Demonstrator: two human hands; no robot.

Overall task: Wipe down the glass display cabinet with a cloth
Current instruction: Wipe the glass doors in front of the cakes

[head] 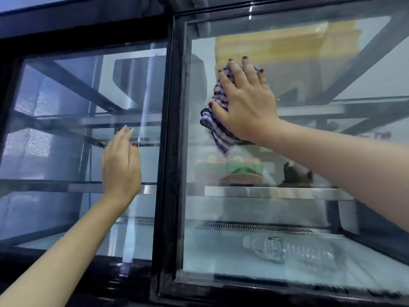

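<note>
The glass display cabinet [168, 134] fills the view, with a black frame and two glass panes side by side. My right hand [245, 100] lies flat on the upper part of the right pane, pressing a purple-and-white checked cloth [218, 129] against the glass. The cloth sticks out below and left of the palm. My left hand [120, 165] rests flat on the left pane near the black centre post, fingers together, holding nothing.
Inside the right half, a decorated cake [230, 168] and a dark brown item [296, 173] sit on a metal shelf [276, 192]. A clear water bottle [287, 249] lies on the cabinet floor. Yellow boxes [287, 45] show behind the top shelf.
</note>
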